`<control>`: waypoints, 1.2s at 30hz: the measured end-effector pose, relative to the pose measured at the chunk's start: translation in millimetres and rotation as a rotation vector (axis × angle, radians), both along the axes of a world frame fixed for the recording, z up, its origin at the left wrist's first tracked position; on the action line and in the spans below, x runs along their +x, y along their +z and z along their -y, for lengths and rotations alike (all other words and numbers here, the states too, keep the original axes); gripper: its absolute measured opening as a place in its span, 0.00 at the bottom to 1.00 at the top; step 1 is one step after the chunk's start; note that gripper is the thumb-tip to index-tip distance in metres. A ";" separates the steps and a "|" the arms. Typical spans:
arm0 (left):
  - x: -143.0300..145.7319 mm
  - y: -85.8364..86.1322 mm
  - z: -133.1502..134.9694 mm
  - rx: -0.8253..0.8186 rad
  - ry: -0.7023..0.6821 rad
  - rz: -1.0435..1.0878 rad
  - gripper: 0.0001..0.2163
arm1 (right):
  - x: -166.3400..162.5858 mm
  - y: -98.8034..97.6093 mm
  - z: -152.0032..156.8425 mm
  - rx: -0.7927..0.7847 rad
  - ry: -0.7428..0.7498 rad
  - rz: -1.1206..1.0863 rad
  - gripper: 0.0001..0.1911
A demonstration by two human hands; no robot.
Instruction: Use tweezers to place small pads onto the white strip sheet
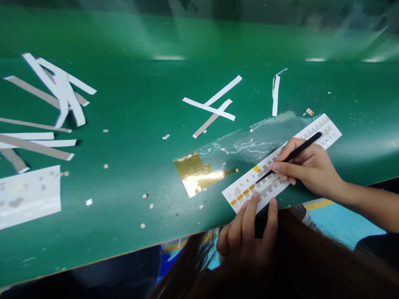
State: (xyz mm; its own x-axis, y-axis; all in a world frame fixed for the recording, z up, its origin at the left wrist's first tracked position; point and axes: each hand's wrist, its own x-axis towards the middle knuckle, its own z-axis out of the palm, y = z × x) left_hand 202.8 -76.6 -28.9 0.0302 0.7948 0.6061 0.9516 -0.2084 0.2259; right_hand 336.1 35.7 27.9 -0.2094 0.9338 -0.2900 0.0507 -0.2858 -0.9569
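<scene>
My right hand [307, 168] is closed around slim black tweezers [297, 150], held like a pen. Their fine tip points down onto a white card strip [232, 193] that lies slanted along the table's near edge. Rows of small grey and amber patches cover the strip. One amber tape square [256, 168] sits beyond the tip, and several more line its left part. My left hand [249, 232] rests at the strip's near edge, fingers apart with the tips on or beside it; hair partly hides it. Whether the tweezers pinch a piece cannot be made out.
A clear film [249, 137] with a gold tape piece [188, 166] lies just beyond the strip. White and grey paper strips [222, 93] lie farther back, with more strips [59, 91] at left above a white sheet [31, 193]. Tiny scraps dot the green table [124, 104].
</scene>
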 end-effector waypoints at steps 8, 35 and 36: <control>-2.0 -2.0 -2.0 0.027 0.018 -0.144 0.17 | 2.9 1.4 -1.1 -0.033 -0.045 -0.086 0.12; 17.2 3.1 -28.4 0.004 0.019 -0.014 0.11 | 7.8 3.7 -37.1 -0.033 0.016 0.045 0.14; 17.1 2.8 -28.2 0.000 0.017 -0.013 0.10 | 7.6 3.3 -37.2 -0.034 0.013 0.041 0.14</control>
State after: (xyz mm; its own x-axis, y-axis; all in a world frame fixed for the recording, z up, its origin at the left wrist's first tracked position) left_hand 220.0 -48.4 -26.1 0.0250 0.7950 0.6061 0.9578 -0.1927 0.2132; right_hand 343.7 72.8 31.2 -0.2087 0.9207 -0.3298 0.0936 -0.3169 -0.9438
